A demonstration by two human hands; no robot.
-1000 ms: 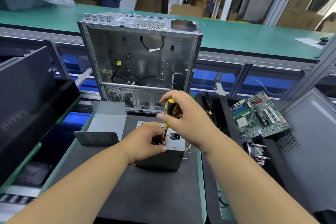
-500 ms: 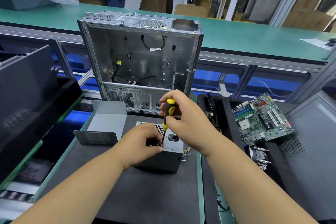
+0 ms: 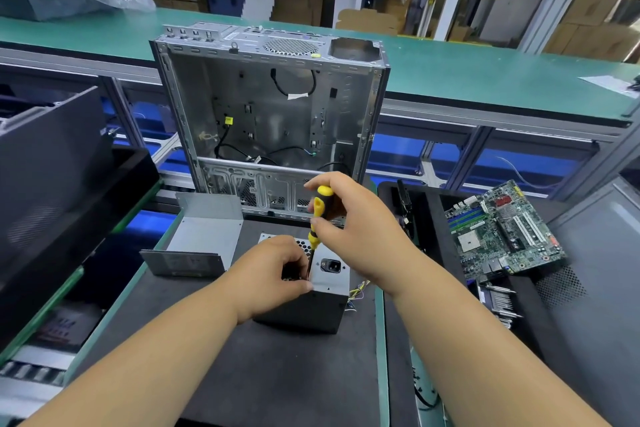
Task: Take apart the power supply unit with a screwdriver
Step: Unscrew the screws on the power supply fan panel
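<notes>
Your two forearms reach forward over the dark mat (image 3: 277, 374) that covers the worktop. Your left hand (image 3: 273, 274) rests on the top of the power supply unit (image 3: 325, 291), its fingers (image 3: 298, 282) curled and pinching at the shaft near the tip; what lies under them cannot be told. Your right hand (image 3: 356, 232) grips the yellow-and-black screwdriver (image 3: 320, 215), fingers wrapped round the handle, the tool held nearly upright with its shaft running down to the unit's top face beside the mains socket. The power supply unit stands on the mat near its right edge, coloured wires showing at its right side. Just left of it lies a detached grey metal cover (image 3: 204, 239). To the right, in a black tray (image 3: 433, 236), a green motherboard (image 3: 502, 229) lies tilted. Beyond the unit stands an open, stripped computer case (image 3: 270, 114), loose cables inside. Behind it runs a green conveyor bench (image 3: 485, 76).
</notes>
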